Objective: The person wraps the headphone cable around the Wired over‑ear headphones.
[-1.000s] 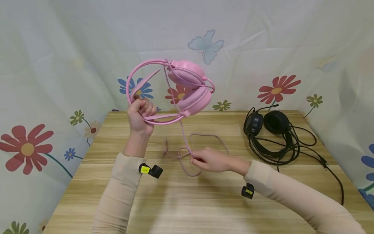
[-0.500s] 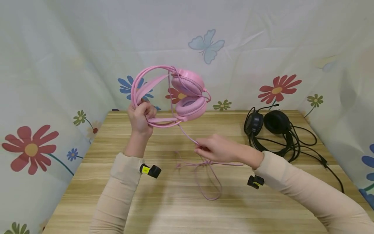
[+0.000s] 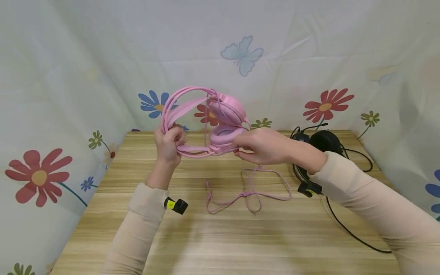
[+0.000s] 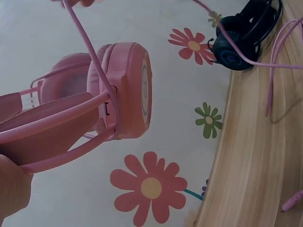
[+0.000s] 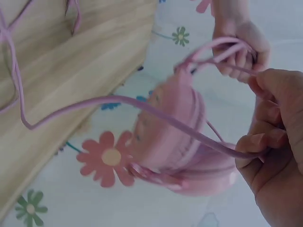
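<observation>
My left hand [image 3: 169, 143] grips the headband of a pink headset [image 3: 230, 109], holding it up over the back of the table. Its two padded ear cups face each other, pointing right. In the right wrist view my right hand [image 5: 279, 137] pinches the pink cable [image 5: 199, 137] between thumb and forefinger, and another stretch runs into its curled fingers. One strand of the cable is wound round the headband's end beside an ear cup [image 4: 135, 90] in the left wrist view. The rest trails down to the table in loose loops with a knot-like gather [image 3: 245, 194].
A black headset [image 3: 324, 141] with a microphone boom lies at the back right, partly behind my right forearm. Its black cable [image 3: 354, 235] curves toward the front right. The wooden table [image 3: 206, 244] ends at a flower-printed curtain [image 3: 292, 76] behind and at the sides.
The pink headset has come down and slightly right in my left hand. My right hand has moved up and right with the cable, to beside the lower ear cup. The loops on the table have shifted.
</observation>
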The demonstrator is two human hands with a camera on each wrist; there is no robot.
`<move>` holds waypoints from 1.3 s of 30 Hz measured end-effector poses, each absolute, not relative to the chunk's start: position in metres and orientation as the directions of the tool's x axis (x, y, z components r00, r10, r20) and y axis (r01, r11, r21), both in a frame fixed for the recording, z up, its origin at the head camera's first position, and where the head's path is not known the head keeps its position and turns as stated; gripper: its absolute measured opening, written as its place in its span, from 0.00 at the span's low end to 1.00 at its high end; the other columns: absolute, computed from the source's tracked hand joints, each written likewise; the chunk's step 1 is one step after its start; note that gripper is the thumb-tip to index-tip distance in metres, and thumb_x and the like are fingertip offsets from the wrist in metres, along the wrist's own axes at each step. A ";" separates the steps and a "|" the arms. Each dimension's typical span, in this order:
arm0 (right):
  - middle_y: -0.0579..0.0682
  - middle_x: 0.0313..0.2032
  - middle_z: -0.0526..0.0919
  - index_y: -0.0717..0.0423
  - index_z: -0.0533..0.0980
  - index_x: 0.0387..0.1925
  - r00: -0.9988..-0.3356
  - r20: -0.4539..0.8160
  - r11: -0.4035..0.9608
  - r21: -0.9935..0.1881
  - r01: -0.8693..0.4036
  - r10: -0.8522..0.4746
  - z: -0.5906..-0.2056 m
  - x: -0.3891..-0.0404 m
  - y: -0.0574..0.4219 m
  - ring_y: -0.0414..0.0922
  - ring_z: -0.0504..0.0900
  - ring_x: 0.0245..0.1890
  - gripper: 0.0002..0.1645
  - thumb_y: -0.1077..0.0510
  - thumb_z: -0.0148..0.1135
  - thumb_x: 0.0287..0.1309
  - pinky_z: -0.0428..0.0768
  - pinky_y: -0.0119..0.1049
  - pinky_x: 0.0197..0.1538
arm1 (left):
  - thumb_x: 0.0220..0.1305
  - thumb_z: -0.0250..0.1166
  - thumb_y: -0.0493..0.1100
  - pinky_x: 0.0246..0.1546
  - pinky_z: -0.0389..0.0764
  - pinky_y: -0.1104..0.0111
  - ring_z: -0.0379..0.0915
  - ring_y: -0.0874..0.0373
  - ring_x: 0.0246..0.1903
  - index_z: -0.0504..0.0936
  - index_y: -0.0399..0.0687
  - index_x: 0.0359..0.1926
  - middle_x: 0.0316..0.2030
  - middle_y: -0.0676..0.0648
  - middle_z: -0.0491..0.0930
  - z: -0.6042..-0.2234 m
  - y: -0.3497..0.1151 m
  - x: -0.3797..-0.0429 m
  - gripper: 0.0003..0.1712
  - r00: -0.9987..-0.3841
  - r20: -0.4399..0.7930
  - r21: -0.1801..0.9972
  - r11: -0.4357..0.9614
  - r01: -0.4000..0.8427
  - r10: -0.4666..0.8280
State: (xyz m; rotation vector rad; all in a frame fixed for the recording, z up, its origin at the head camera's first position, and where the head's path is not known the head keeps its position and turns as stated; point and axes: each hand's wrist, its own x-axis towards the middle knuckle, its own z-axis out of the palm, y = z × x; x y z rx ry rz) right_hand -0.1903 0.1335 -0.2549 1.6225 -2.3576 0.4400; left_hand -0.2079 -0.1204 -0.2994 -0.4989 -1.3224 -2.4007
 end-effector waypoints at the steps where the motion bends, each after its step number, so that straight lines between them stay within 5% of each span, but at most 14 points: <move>1: 0.38 0.21 0.70 0.48 0.74 0.30 -0.347 0.360 0.335 -0.097 -0.937 -0.866 -0.252 -0.192 0.134 0.33 0.64 0.20 0.02 0.59 0.58 0.55 0.63 0.28 0.22 | 0.45 0.43 0.24 0.10 0.45 0.73 0.46 0.64 0.07 0.57 0.48 0.12 0.06 0.55 0.54 -0.300 -0.120 -0.207 0.16 -0.879 0.459 0.739 -0.495 0.458 -0.128; 15: 0.40 0.22 0.73 0.47 0.72 0.26 -0.361 0.265 0.389 0.062 -0.919 -0.894 -0.226 -0.208 0.141 0.36 0.64 0.17 0.07 0.56 0.62 0.53 0.62 0.30 0.19 | 0.45 0.42 0.24 0.11 0.43 0.69 0.41 0.59 0.08 0.58 0.47 0.11 0.06 0.53 0.51 -0.306 -0.125 -0.201 0.17 -0.878 0.478 0.781 -0.471 0.410 0.027; 22: 0.40 0.19 0.70 0.48 0.66 0.22 -0.364 0.233 0.416 0.235 -0.879 -0.902 -0.214 -0.207 0.142 0.37 0.60 0.15 0.13 0.55 0.64 0.51 0.58 0.30 0.15 | 0.47 0.43 0.24 0.11 0.45 0.70 0.43 0.61 0.08 0.61 0.45 0.13 0.06 0.54 0.53 -0.302 -0.126 -0.197 0.15 -0.889 0.455 0.808 -0.447 0.385 0.057; 29: 0.44 0.16 0.67 0.53 0.64 0.25 -0.353 0.232 0.421 0.428 -0.800 -0.906 -0.197 -0.208 0.137 0.40 0.60 0.14 0.09 0.64 0.57 0.52 0.58 0.31 0.13 | 0.46 0.43 0.24 0.11 0.45 0.71 0.43 0.61 0.08 0.58 0.46 0.12 0.06 0.55 0.54 -0.304 -0.127 -0.195 0.16 -0.904 0.414 0.846 -0.410 0.340 0.104; 39: 0.43 0.15 0.68 0.51 0.63 0.20 -0.341 0.383 0.480 0.367 -0.797 -0.859 -0.157 -0.229 0.163 0.40 0.60 0.12 0.16 0.55 0.58 0.56 0.57 0.32 0.15 | 0.44 0.45 0.24 0.12 0.48 0.73 0.47 0.63 0.09 0.60 0.44 0.20 0.08 0.54 0.55 -0.323 -0.133 -0.188 0.11 -0.918 0.296 0.930 -0.298 0.215 0.262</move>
